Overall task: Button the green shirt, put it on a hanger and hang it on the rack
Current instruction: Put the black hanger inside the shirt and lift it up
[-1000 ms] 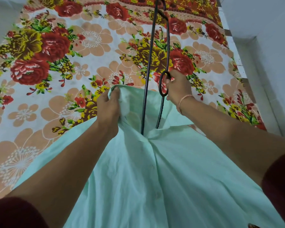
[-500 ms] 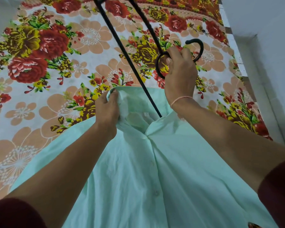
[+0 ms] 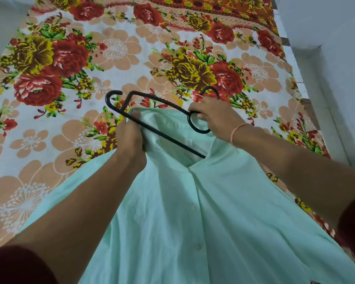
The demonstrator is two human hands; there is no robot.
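The pale green shirt (image 3: pixel 203 212) lies on the bed, its front placket closed with buttons showing and its collar pointing away from me. My left hand (image 3: pixel 129 138) grips the left side of the collar and holds the neck opening up. My right hand (image 3: pixel 213 115) is closed on the black metal hanger (image 3: pixel 152 124) near its ring and hook. One end of the hanger reaches into the neck opening, while the other, curved end sticks out to the left past the collar.
The shirt rests on a bedsheet (image 3: pixel 115 50) printed with red and yellow flowers. A pale wall and floor strip (image 3: pixel 332 58) run along the bed's right edge. No rack shows in this view.
My right hand has swung the hanger down from nearly upright to almost flat across the collar. One end now sits inside the neck opening. My left hand stays on the collar.
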